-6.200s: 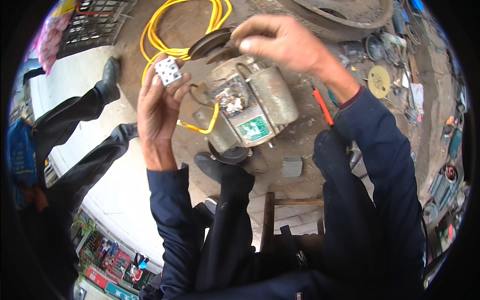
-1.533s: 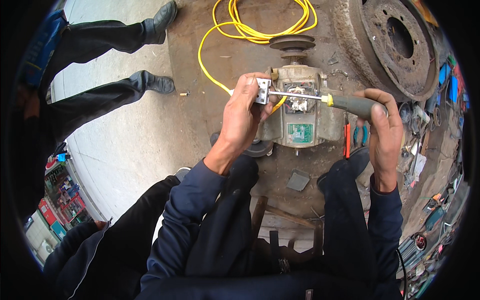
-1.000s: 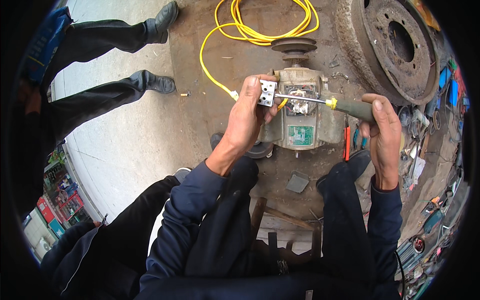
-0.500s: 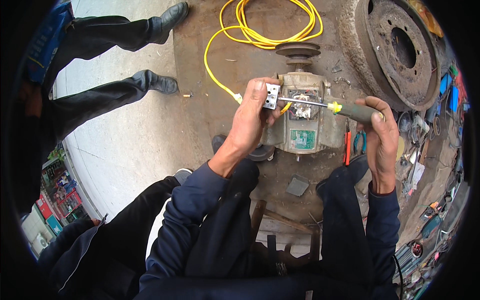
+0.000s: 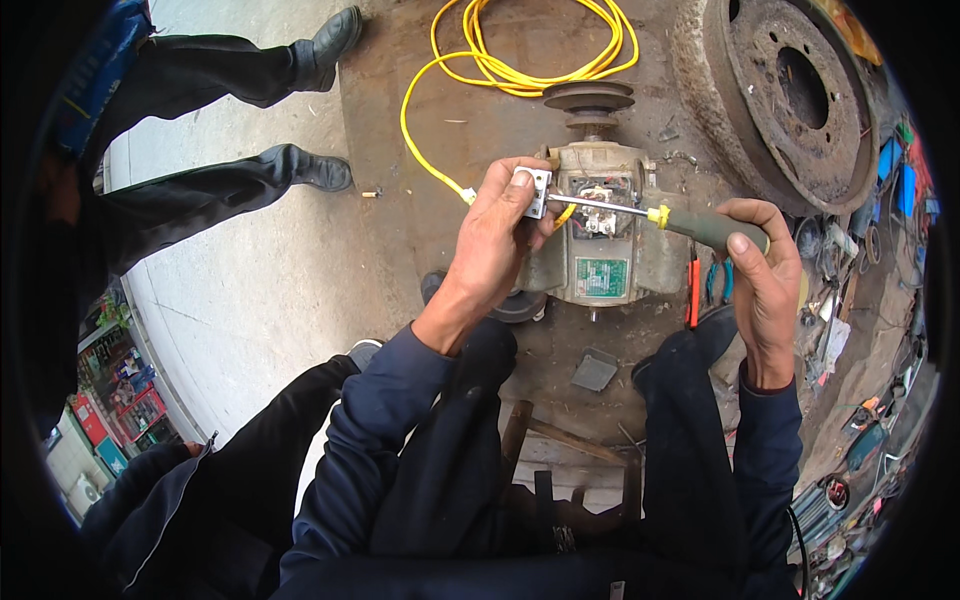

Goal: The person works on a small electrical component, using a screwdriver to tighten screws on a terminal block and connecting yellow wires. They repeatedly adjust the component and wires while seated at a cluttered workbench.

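Observation:
My left hand [image 5: 490,235] is closed on a small white block with holes [image 5: 537,187], thumb on its face. My right hand [image 5: 765,270] grips the dark green handle of a screwdriver [image 5: 712,228]; its yellow collar and thin metal shaft point left, the tip at the block's right edge. Whether the tip sits in a screw is too small to tell. Below the shaft stands an electric motor [image 5: 656,252] with its terminal box uncovered, contacts and wires showing. A yellow cable [image 5: 405,125] runs to my left hand, and a yellow piece shows beside those fingers.
Past the motor's pulley [image 5: 588,95] the yellow cable lies coiled. A rusty wheel rim [image 5: 760,150] leans at the far right. Red-handled tool [image 5: 693,290] and square grey plate [image 5: 595,370] lie near my feet. Tools and scrap crowd the right; another person's legs [image 5: 230,200] are at left.
The white block is tilted slightly differently in my left hand. The screwdriver stays against it, its handle a little lower. The whole view has shifted slightly.

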Tool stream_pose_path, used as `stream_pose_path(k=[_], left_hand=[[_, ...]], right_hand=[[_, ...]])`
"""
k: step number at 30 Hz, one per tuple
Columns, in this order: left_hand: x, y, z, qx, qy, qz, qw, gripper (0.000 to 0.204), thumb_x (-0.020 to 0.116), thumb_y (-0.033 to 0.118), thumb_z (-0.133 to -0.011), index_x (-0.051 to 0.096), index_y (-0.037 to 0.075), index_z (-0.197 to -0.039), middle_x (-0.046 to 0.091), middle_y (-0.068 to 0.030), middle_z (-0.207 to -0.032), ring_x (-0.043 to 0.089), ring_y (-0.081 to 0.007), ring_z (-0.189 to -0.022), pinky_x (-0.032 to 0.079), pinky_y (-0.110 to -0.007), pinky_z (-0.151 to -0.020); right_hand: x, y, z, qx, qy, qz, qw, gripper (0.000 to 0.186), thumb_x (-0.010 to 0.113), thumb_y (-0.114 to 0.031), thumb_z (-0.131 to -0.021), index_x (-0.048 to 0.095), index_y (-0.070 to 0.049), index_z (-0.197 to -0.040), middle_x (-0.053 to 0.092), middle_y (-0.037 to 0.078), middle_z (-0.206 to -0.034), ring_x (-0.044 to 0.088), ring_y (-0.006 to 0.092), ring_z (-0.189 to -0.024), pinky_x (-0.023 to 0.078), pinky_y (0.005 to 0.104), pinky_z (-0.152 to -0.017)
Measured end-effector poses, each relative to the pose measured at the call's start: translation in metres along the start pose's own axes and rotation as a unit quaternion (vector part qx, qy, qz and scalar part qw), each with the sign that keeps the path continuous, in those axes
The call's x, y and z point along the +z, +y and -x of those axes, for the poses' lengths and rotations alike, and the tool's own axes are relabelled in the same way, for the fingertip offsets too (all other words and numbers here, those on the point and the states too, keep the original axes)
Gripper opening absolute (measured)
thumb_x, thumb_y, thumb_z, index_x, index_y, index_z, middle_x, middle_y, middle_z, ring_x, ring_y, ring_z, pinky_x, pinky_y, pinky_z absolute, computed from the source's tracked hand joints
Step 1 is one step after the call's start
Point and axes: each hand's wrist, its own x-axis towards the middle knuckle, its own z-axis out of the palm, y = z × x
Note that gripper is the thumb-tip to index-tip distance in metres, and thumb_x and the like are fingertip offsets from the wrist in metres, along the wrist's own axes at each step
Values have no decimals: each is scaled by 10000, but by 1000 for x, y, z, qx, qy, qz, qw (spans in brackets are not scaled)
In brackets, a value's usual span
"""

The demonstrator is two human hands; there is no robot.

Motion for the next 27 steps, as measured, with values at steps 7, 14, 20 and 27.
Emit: stream_pose_path(k=[7, 14, 20, 27], left_hand=[[-4, 1, -4, -14, 0, 123, 992, 311, 420, 251, -1139, 533, 12, -1303, 662, -116, -1007, 588, -173, -816, 477, -296, -687], [-7, 0, -4, -12, -19, 118, 993, 317, 418, 256, -1141, 535, 10, -1304, 678, -134, -1029, 605, -184, -811, 483, -296, -682], [-6, -2, -4, -1, -18, 103, 994, 324, 447, 283, -1138, 536, 15, -1297, 659, -116, -1006, 591, -169, -803, 474, -292, -684], [-2, -4, -3, 67, -6, 69, 995, 339, 496, 340, -1129, 527, 42, -1287, 614, -71, -994, 557, -133, -803, 447, -269, -688]], right_hand=[[-2, -13, 2, -7, -20, -22, 1000, 362, 735, -172, -941, 605, 38, -1205, 633, 120, -1209, 591, 164, -1103, 440, 310, -1006], [7, -12, 2, 4, -17, 9, 1000, 356, 721, -180, -942, 613, 45, -1196, 639, 121, -1197, 602, 165, -1099, 449, 306, -1002], [8, -8, 4, 16, 5, 9, 1000, 349, 711, -184, -967, 612, 41, -1215, 660, 110, -1146, 615, 144, -1045, 467, 297, -962], [25, -9, 3, 128, 50, -27, 990, 337, 680, -271, -1032, 612, 24, -1179, 701, 90, -929, 611, 100, -696, 499, 246, -634]])
